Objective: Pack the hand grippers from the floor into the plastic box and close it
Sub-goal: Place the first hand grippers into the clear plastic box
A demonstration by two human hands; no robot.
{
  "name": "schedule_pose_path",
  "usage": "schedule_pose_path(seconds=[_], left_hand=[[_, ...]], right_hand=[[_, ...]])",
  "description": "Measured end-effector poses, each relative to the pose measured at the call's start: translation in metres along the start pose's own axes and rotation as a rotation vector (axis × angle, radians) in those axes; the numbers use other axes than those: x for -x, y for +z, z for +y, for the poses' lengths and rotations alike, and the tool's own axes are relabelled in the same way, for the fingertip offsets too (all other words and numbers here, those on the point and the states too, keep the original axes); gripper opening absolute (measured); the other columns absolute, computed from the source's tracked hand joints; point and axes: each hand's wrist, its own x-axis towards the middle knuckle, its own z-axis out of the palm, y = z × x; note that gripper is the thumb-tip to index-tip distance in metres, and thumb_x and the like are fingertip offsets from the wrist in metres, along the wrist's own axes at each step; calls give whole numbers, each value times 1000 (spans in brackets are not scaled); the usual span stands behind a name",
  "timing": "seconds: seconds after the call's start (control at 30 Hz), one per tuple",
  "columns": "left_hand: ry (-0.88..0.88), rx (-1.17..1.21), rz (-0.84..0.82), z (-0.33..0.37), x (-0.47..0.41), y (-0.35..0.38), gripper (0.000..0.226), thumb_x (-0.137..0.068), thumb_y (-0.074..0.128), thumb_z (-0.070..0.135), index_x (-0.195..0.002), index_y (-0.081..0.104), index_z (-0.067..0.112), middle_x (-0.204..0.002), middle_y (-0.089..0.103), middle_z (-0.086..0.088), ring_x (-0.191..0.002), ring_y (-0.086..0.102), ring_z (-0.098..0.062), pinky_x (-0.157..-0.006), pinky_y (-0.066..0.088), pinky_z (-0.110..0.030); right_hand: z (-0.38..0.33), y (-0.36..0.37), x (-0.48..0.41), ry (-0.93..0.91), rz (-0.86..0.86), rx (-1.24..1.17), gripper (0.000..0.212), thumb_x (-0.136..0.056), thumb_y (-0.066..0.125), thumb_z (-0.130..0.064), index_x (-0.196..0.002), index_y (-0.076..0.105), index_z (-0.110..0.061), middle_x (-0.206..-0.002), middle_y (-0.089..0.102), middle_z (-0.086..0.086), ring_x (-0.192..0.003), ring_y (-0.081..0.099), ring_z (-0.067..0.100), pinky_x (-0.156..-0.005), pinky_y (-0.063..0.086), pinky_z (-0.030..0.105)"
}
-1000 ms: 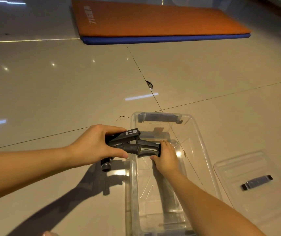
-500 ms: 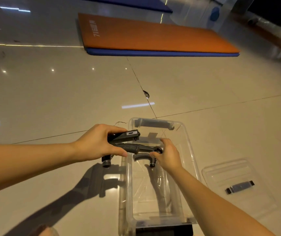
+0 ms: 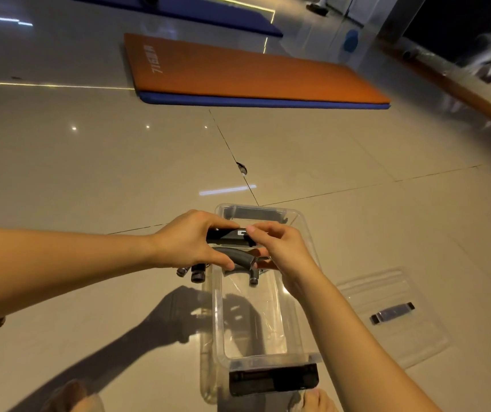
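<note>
A clear plastic box [image 3: 309, 230] with dark latches stands open on the tiled floor in front of me. Over its far left part my left hand [image 3: 190, 240] grips a bunch of dark grey hand grippers [image 3: 232, 237], their knobs sticking out below my palm. My right hand [image 3: 282, 251] pinches the upper gripper's end from the right, fingers curled round it. One gripper handle [image 3: 242, 260] with a knob hangs just inside the box. The box's clear lid [image 3: 386, 319] lies flat on the floor to the right.
An orange exercise mat [image 3: 238, 75] on a blue one lies on the floor farther ahead, with another blue mat [image 3: 178, 10] beyond. My feet [image 3: 312, 399] show at the bottom edge near the box's near latch [image 3: 274, 379]. Glossy tiles surround the box.
My right hand rose from the lower gripper handle in the box to the upper gripper's end. My left hand shifted slightly right over the box. The view tilted up.
</note>
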Motion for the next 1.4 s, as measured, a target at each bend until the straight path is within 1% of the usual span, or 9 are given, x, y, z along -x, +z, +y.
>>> schedule_pose_path(seconds=[0.13,0.3,0.43,0.57,0.67,0.87,1.0,1.27,1.4], left_hand=[[33,-56,-28,5,-9,1,70,-71,83,57,-135,61,38,-116,69,20,-104,64,1,-92,56,-30],[-177,-57,73,-13,-13,-21,95,-62,69,80,-142,52,31,-122,62,13,-104,60,-3,-92,54,-30],[-306,100,126,-19,-1,-14,89,-62,77,69,-139,53,29,-115,60,11,-93,65,-9,-73,52,-19],[-269,158,131,-1,0,8,70,-74,79,56,-134,61,26,-104,67,10,-89,66,-9,-75,55,-24],[-278,235,181,10,-8,12,44,-85,77,40,-126,67,24,-94,71,0,-88,68,-17,-85,58,-39],[-361,341,285,4,-14,-2,19,-94,70,22,-113,71,18,-89,75,-6,-81,72,-21,-77,58,-40],[-418,499,182,2,-19,-18,15,-97,65,16,-109,69,8,-97,73,-16,-80,74,-23,-73,57,-35],[-363,601,94,1,-34,-36,18,-97,63,12,-110,67,2,-90,76,-8,-81,72,-20,-73,58,-27],[-324,610,-10,0,-34,-33,18,-97,63,14,-110,69,2,-94,74,-11,-80,71,-20,-69,56,-23]], right_hand=[[2,-10,-3,2,45,-15,12,-95,67,-12,-103,73,-7,-95,75,13,-73,72,18,-62,57,26],[4,-37,1,41,225,-217,11,-95,64,-4,-104,71,-2,-84,73,13,-63,67,16,-62,59,28],[19,-41,-1,106,417,-485,12,-94,64,-4,-106,68,-4,-80,73,9,-61,69,13,-54,57,27],[26,-23,-3,119,459,-689,14,-94,64,-1,-109,66,-3,-72,74,7,-67,72,17,-79,61,39],[31,-9,-3,119,441,-762,17,-95,63,-2,-112,65,-2,-82,75,13,-75,73,21,-80,62,42],[39,1,9,50,294,-648,28,-91,68,0,-118,61,-2,-99,73,23,-82,74,30,-76,61,38],[39,-2,15,47,186,-600,41,-88,68,6,-125,55,-3,-112,67,34,-84,73,33,-76,61,39],[32,-6,15,-14,6,-287,41,-88,72,-14,-126,56,-18,-109,73,21,-93,72,32,-87,57,46],[6,-20,-3,-54,122,-253,28,-99,60,-26,-125,59,-14,-100,73,16,-75,70,24,-57,54,29]])
